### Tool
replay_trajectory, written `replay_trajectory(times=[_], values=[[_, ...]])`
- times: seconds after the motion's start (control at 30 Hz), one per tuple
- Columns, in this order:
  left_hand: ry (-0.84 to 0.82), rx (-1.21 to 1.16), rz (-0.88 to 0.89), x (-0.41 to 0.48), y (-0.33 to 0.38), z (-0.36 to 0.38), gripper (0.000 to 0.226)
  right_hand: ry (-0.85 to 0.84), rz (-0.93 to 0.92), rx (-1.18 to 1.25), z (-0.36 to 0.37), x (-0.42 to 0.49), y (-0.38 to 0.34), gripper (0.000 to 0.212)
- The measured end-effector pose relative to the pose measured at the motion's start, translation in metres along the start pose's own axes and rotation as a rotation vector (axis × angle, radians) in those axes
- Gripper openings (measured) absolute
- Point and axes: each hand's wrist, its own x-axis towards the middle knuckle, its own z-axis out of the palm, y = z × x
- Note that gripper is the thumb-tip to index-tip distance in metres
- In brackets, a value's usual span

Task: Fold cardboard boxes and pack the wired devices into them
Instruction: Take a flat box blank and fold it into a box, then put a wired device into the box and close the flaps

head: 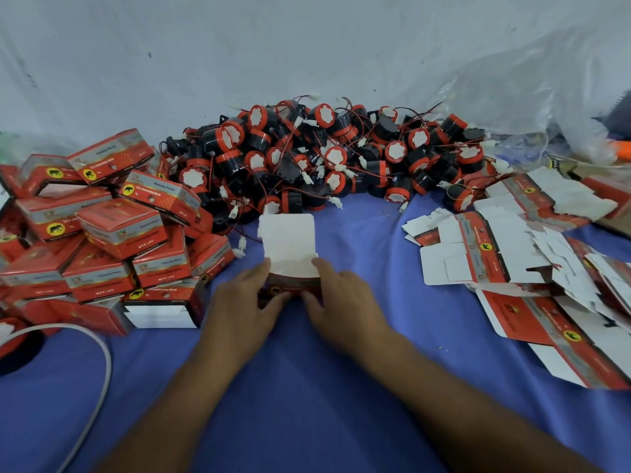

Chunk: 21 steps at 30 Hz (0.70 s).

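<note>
A small red cardboard box (290,285) stands on the blue cloth (307,404) at the centre, its white lid flap (288,244) raised open behind it. My left hand (246,298) grips the box's left side and my right hand (345,298) grips its right side, thumbs near the top edge. Behind the box lies a big heap of black-and-red wired devices (324,158) with red wires and white plugs. What is inside the held box is hidden.
A pile of folded red boxes (102,233) fills the left side. Flat unfolded box blanks (529,261) are spread on the right. A white cable (99,370) curves at the lower left. Clear plastic sheeting (512,97) hangs at the back right.
</note>
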Motion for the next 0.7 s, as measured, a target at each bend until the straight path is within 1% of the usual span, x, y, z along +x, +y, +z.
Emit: replay_trajectory(times=[0.07, 0.13, 0.17, 0.23, 0.27, 0.3, 0.33, 0.4, 0.47, 0.53, 0.6, 0.63, 0.7], values=[[0.051, -0.191, -0.103, -0.003, 0.001, 0.001, 0.045, 0.002, 0.026, 0.059, 0.004, -0.004, 0.000, 0.048], [0.034, -0.290, -0.216, -0.001, -0.004, 0.000, 0.039, -0.015, 0.081, 0.199, 0.001, -0.002, 0.004, 0.051], [0.004, -0.325, -0.249, 0.001, -0.007, -0.001, 0.036, -0.039, 0.141, 0.326, -0.003, 0.000, 0.007, 0.049], [-0.042, -0.355, -0.275, 0.006, -0.013, -0.002, 0.037, -0.063, 0.269, 0.519, -0.008, 0.009, 0.016, 0.029], [-0.057, -0.362, -0.278, 0.007, -0.014, -0.002, 0.038, -0.039, 0.319, 0.553, -0.009, 0.017, 0.023, 0.032], [-0.065, -0.365, -0.273, 0.006, -0.014, -0.002, 0.037, -0.010, 0.350, 0.552, -0.009, 0.027, 0.030, 0.040], [-0.066, -0.367, -0.267, 0.006, -0.013, -0.003, 0.036, 0.021, 0.368, 0.527, -0.007, 0.039, 0.036, 0.042], [-0.050, -0.388, -0.268, 0.005, -0.013, -0.002, 0.037, 0.060, 0.362, 0.432, -0.001, 0.068, 0.047, 0.032], [-0.039, -0.393, -0.271, 0.005, -0.013, 0.000, 0.038, 0.038, 0.317, 0.317, 0.009, 0.099, 0.055, 0.020], [-0.031, -0.397, -0.267, 0.005, -0.013, 0.001, 0.039, 0.003, 0.202, 0.236, 0.017, 0.130, 0.057, 0.034], [-0.028, -0.401, -0.245, 0.006, -0.014, 0.001, 0.039, -0.024, 0.080, 0.205, 0.023, 0.162, 0.051, 0.045], [-0.030, -0.403, -0.233, 0.006, -0.014, 0.001, 0.039, -0.055, 0.058, 0.176, 0.026, 0.178, 0.048, 0.050], [-0.043, -0.415, -0.229, 0.006, -0.015, 0.001, 0.039, -0.132, 0.081, 0.015, 0.033, 0.204, 0.046, 0.063]])
